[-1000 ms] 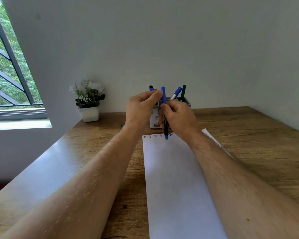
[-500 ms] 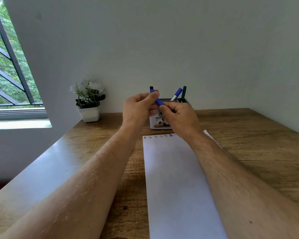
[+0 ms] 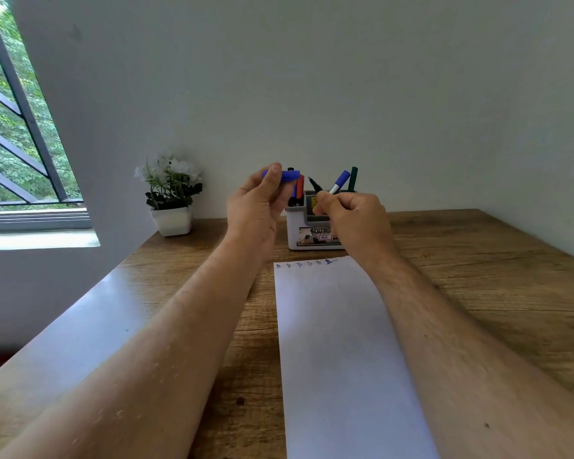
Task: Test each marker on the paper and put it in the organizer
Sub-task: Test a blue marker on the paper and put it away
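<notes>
blue cap (image 3: pixel 287 176) in left hand (image 3: pixel 259 207) fingertips

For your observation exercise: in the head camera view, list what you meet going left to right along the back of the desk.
Potted plant → left hand holding the blue cap → organizer → right hand holding the uncapped marker.

Blue cap (image 3: pixel 287 176), white paper (image 3: pixel 342 342), white-and-grey organizer (image 3: pixel 295 226), brown wood-grain table (image 3: pixel 494 276), white flowers (image 3: pixel 169 168).

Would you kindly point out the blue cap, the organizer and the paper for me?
blue cap (image 3: pixel 287 176): head view, its middle, beside the thumb.
organizer (image 3: pixel 294 228): head view, white front wall.
paper (image 3: pixel 338 342): head view, blank middle.
</notes>
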Available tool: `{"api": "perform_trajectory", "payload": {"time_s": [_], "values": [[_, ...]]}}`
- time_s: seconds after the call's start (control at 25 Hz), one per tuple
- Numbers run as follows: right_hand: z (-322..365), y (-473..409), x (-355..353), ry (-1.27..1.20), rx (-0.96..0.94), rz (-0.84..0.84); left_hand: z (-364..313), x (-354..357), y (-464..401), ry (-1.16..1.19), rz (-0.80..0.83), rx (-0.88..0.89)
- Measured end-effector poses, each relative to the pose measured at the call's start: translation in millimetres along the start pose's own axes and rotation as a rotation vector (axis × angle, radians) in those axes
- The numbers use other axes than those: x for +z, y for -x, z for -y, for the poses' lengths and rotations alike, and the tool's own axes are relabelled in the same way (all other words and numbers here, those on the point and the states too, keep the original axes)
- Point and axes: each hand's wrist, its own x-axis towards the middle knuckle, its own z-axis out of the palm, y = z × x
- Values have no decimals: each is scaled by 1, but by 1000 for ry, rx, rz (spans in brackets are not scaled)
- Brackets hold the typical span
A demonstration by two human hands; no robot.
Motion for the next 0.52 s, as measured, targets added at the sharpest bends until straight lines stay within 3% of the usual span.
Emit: {"api": "perform_trajectory", "payload": {"time_s": [0.2, 0.52], "values": [[5, 1, -5, -291, 63, 20, 2, -1, 2, 169, -1, -37], [6, 0, -20, -463, 132, -110, 11, 9, 12, -706, 71, -144]]}}
